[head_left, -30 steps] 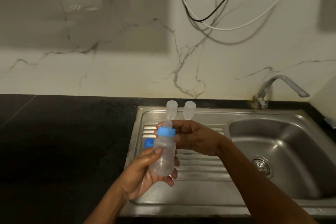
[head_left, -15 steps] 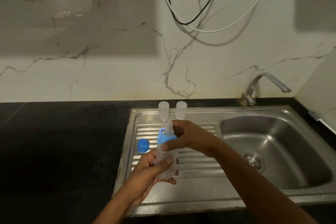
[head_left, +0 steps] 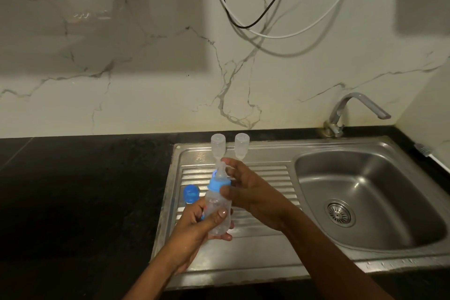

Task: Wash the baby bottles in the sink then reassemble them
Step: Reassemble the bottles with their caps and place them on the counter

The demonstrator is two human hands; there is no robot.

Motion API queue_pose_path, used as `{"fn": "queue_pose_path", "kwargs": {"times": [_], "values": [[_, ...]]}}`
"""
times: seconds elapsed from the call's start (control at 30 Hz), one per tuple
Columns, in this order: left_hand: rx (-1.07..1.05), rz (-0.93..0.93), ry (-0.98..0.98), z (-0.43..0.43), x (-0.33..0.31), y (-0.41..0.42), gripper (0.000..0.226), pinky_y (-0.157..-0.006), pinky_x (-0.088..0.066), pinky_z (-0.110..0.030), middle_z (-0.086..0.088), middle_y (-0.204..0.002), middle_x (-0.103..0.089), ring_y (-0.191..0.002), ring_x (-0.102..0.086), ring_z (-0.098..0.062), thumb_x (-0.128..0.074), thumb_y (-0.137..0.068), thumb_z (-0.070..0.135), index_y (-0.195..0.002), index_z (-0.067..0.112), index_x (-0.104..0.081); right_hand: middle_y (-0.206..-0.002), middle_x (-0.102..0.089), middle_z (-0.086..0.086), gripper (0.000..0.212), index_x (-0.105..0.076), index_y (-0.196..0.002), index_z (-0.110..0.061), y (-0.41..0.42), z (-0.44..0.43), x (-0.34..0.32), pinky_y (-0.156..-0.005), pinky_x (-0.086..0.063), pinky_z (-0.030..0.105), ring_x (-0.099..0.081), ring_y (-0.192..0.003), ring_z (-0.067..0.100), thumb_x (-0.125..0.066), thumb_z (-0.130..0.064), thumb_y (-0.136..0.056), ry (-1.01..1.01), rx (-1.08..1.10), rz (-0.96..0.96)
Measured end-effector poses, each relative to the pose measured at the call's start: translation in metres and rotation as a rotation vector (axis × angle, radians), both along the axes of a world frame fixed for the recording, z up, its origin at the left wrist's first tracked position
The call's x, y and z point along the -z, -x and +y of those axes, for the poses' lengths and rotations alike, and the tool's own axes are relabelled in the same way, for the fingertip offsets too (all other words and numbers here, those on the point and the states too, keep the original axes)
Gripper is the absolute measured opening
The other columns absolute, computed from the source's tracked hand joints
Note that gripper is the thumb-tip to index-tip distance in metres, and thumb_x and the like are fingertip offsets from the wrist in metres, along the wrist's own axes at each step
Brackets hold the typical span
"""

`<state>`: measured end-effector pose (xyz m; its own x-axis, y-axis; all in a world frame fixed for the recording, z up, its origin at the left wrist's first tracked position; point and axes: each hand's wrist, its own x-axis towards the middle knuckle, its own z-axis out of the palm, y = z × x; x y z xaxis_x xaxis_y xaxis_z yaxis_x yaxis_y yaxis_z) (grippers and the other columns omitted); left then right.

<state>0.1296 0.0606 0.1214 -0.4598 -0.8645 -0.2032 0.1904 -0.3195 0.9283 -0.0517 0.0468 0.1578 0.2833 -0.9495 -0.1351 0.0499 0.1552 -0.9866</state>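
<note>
My left hand [head_left: 194, 224] grips a clear baby bottle [head_left: 217, 209] by its body, tilted over the sink's ribbed drainboard [head_left: 263, 178]. The bottle carries a blue collar [head_left: 218, 184] with a clear teat [head_left: 221, 170] on top. My right hand [head_left: 246, 190] is curled beside the collar, thumb on the bottle's shoulder, fingers near the teat. A second blue collar [head_left: 191, 193] lies at the drainboard's left edge. Two clear caps [head_left: 217, 145] [head_left: 241, 145] stand on the back rim of the sink.
The steel sink basin [head_left: 365, 190] with its drain [head_left: 339, 212] lies to the right, under a tap [head_left: 353, 109] that is not running. Black counter [head_left: 85, 190] stretches to the left. A brush handle [head_left: 425, 151] lies at the far right. Cables [head_left: 255, 19] hang on the marble wall.
The bottle has tilted more to the left in my left hand. My right hand's thumb has slid from the collar down to the bottle's shoulder.
</note>
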Motion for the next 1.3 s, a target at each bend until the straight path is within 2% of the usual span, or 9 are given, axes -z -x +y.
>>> {"fn": "queue_pose_path", "kwargs": {"times": [0.07, 0.2, 0.33, 0.4, 0.5, 0.67, 0.77, 0.87, 1.3], "values": [[-0.005, -0.012, -0.006, -0.001, 0.002, -0.001, 0.053, -0.069, -0.059, -0.042, -0.028, -0.11, -0.067, -0.091, -0.069, -0.036, -0.077, -0.078, 0.026, -0.122, 0.001, -0.063, -0.13, -0.064, 0.008, 0.062, -0.043, -0.141, -0.019, 0.003, 0.0, -0.003, -0.094, -0.055, 0.034, -0.063, -0.117, 0.025, -0.071, -0.019, -0.085, -0.039, 0.034, -0.157], [0.024, -0.027, 0.002, 0.002, 0.007, -0.003, 0.048, -0.07, -0.059, -0.041, -0.026, -0.11, -0.068, -0.092, -0.069, -0.035, -0.074, -0.081, 0.025, -0.122, 0.003, -0.063, -0.119, -0.064, 0.005, 0.06, -0.044, -0.133, -0.022, -0.002, -0.001, 0.003, -0.093, -0.056, 0.036, -0.065, -0.109, 0.019, -0.077, -0.02, -0.083, 0.049, 0.043, 0.179], [-0.011, -0.005, -0.018, 0.002, 0.008, -0.003, 0.058, -0.068, -0.059, -0.042, -0.02, -0.1, -0.069, -0.087, -0.069, -0.035, -0.08, -0.073, 0.032, -0.119, 0.001, -0.063, -0.129, -0.063, 0.009, 0.05, -0.049, -0.137, -0.013, 0.0, 0.0, 0.004, -0.096, -0.054, 0.037, -0.064, -0.116, 0.024, -0.066, -0.014, -0.091, -0.044, 0.034, -0.093], [0.003, -0.024, -0.02, 0.003, 0.009, -0.004, 0.059, -0.069, -0.059, -0.042, -0.021, -0.103, -0.069, -0.089, -0.069, -0.035, -0.08, -0.073, 0.032, -0.12, 0.001, -0.063, -0.121, -0.068, 0.011, 0.043, -0.053, -0.132, -0.011, 0.001, -0.001, 0.004, -0.092, -0.056, 0.035, -0.066, -0.111, 0.024, -0.066, -0.01, -0.091, -0.009, 0.051, -0.029], [-0.009, -0.026, -0.035, 0.005, 0.013, -0.005, 0.054, -0.069, -0.059, -0.044, -0.028, -0.108, -0.067, -0.092, -0.068, -0.04, -0.081, -0.076, 0.028, -0.118, 0.0, -0.063, -0.118, -0.065, 0.007, 0.059, -0.05, -0.129, -0.022, -0.001, 0.0, 0.007, -0.094, -0.056, 0.039, -0.065, -0.109, 0.021, -0.08, -0.029, -0.078, 0.038, 0.054, 0.156], [-0.004, -0.013, -0.057, 0.005, 0.011, 0.0, 0.054, -0.069, -0.059, -0.045, -0.028, -0.107, -0.067, -0.092, -0.068, -0.04, -0.079, -0.075, 0.029, -0.117, -0.002, -0.064, -0.121, -0.068, 0.01, 0.045, -0.051, -0.134, -0.01, 0.004, 0.002, 0.007, -0.096, -0.054, 0.036, -0.066, -0.112, 0.025, -0.066, -0.009, -0.092, 0.0, 0.029, -0.001], [0.008, 0.002, -0.06, 0.007, 0.008, 0.005, 0.053, -0.068, -0.059, -0.044, -0.034, -0.111, -0.063, -0.09, -0.068, -0.038, -0.079, -0.076, 0.027, -0.117, -0.003, -0.064, -0.111, -0.067, 0.004, 0.051, -0.052, -0.127, -0.017, 0.005, 0.003, 0.008, -0.091, -0.056, 0.033, -0.067, -0.104, 0.021, -0.077, -0.02, -0.083, 0.025, 0.099, 0.068], [0.016, 0.043, -0.071, 0.009, 0.001, 0.012, 0.042, -0.067, -0.059, -0.043, -0.033, -0.11, -0.063, -0.088, -0.066, -0.037, -0.074, -0.079, 0.023, -0.114, 0.001, -0.068, -0.128, -0.063, 0.011, 0.051, -0.051, -0.136, -0.012, 0.012, 0.005, 0.01, -0.099, -0.052, 0.043, -0.063, -0.117, 0.028, -0.067, -0.023, -0.089, -0.077, 0.025, -0.141], [0.005, 0.042, -0.084, 0.022, -0.005, 0.053, 0.059, -0.067, -0.059, -0.043, -0.038, -0.111, -0.059, -0.089, -0.066, -0.039, -0.08, -0.074, 0.029, -0.117, -0.007, -0.063, -0.122, -0.065, -0.001, 0.056, -0.047, -0.132, -0.029, 0.046, 0.01, 0.008, -0.097, -0.053, 0.034, -0.064, -0.111, 0.018, -0.076, -0.021, -0.085, 0.002, 0.035, -0.048]]}}
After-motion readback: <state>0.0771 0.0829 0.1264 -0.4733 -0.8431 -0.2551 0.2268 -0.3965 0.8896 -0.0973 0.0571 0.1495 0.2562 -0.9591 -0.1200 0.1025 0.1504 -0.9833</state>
